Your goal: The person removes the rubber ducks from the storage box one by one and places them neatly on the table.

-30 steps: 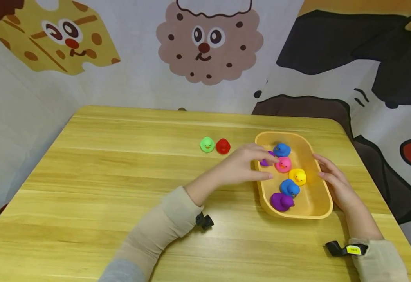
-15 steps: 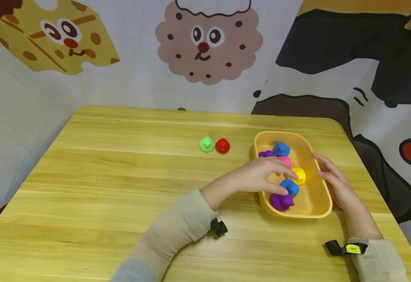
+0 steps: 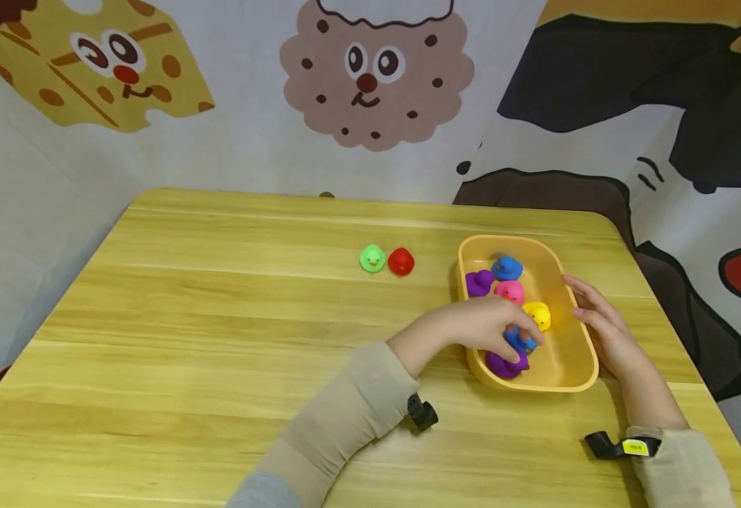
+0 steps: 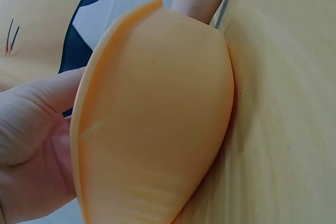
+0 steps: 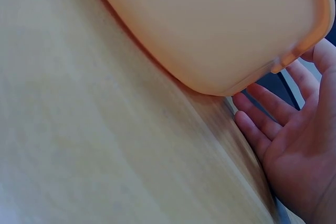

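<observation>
My left hand point(image 3: 488, 326) reaches over the near-left rim of an orange plastic tub point(image 3: 567, 367). Its thumb and fingers curl round a blue rubber duck point(image 3: 518, 341), which they partly cover. A purple duck point(image 3: 504, 365) sits just below the thumb, and a yellow duck point(image 3: 538, 315) is beyond the fingers. In the left wrist view the tub wall hides the left fingertips. My right hand point(image 3: 607, 328) rests at the tub's right rim, fingers loosely extended. The right wrist view shows the right fingers point(image 5: 273, 106) beside the outer wall.
Farther back in the tub lie a pink duck point(image 3: 510, 291), another purple duck point(image 3: 479, 283) and another blue duck point(image 3: 507, 268). A green duck point(image 3: 372, 259) and a red duck point(image 3: 401, 262) stand on the wooden table point(image 3: 218, 317), left of the tub. A cartoon-printed cloth point(image 3: 243, 141) hangs behind.
My left hand has moved right and toward the near end of the tub, from beside the pink duck down onto the blue duck. The right hand stays at the rim.
</observation>
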Motion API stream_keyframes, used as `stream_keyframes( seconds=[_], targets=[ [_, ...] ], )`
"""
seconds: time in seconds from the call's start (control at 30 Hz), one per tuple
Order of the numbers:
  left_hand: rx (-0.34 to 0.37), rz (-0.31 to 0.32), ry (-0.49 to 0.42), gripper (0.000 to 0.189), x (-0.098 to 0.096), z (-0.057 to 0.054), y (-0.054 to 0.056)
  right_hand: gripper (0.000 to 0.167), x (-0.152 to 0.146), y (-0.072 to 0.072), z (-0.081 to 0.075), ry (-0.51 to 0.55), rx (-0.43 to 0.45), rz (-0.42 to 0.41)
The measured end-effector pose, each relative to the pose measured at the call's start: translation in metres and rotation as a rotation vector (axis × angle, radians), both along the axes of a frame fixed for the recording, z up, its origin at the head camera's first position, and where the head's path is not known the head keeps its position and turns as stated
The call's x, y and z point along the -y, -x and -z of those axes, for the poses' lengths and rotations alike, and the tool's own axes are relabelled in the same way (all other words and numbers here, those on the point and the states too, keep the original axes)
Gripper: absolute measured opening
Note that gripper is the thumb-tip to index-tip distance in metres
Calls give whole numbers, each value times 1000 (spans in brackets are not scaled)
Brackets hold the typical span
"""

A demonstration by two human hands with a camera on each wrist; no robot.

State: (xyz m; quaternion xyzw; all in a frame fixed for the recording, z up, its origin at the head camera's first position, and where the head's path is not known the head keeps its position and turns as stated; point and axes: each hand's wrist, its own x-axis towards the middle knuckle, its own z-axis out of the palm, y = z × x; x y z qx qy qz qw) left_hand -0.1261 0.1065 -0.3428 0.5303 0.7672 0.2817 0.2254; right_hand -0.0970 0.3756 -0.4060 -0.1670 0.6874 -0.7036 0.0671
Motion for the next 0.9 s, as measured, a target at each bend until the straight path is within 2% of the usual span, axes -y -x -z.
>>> stream_keyframes(
  seconds=[0.23,0.53,0.77,0.9],
  targets=[
    [12,-19,40,37,-7,3,2,49,1,1,-2,3,-3,1],
    [23,-46,109,31,-11,5,0,49,1,2,-1,2,4,3],
    [-89,-88,221,27,-17,8,-4,49,0,1,1,1,-2,9],
    [-124,-110,235,26,-19,10,-6,49,0,1,1,-4,-4,12]
  ],
)
